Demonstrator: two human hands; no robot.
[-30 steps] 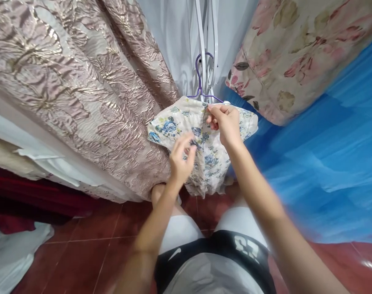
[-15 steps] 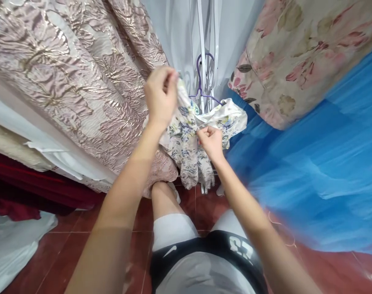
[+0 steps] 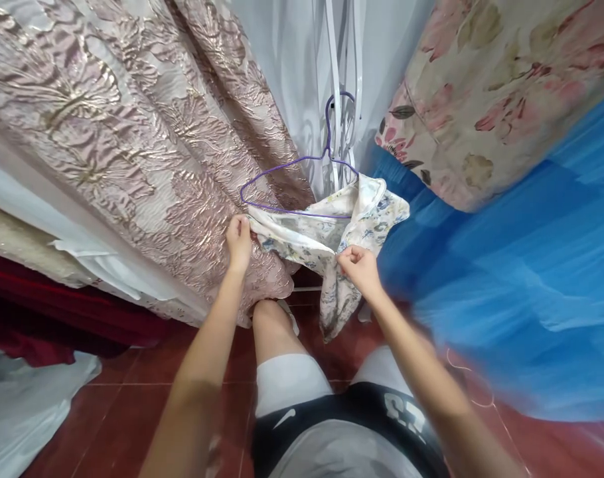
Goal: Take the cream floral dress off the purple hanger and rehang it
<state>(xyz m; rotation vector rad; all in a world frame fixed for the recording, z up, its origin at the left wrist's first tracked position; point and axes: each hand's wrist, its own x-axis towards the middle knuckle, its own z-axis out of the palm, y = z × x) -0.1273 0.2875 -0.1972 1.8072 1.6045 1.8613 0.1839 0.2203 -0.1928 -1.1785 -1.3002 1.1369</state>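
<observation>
A white blouse (image 3: 366, 229) with a blue and yellow floral print hangs partly on a purple hanger (image 3: 282, 166). Its right shoulder sits over the hanger's right arm, while the hanger's left arm is bare. My left hand (image 3: 239, 242) pinches the blouse's edge, pulled out to the left just below the hanger's left end. Lower and closer to the middle, my right hand (image 3: 359, 265) is closed on the front edge of the blouse. Between the two hands the cloth is stretched in a band, and its lower part dangles above the floor.
Pink and gold brocade fabric (image 3: 172, 133) hangs close on the left, with dark red cloth (image 3: 58, 309) beyond it. White straps (image 3: 334, 79) hang behind the hanger. On the right are a floral fabric (image 3: 481, 106) and blue tulle (image 3: 531, 265). The floor (image 3: 152, 372) is red tile.
My left hand has come down and slightly left, drawing that side of the blouse off the hanger's left arm, which now shows. My right hand has shifted slightly down and right, still pinching the cloth.
</observation>
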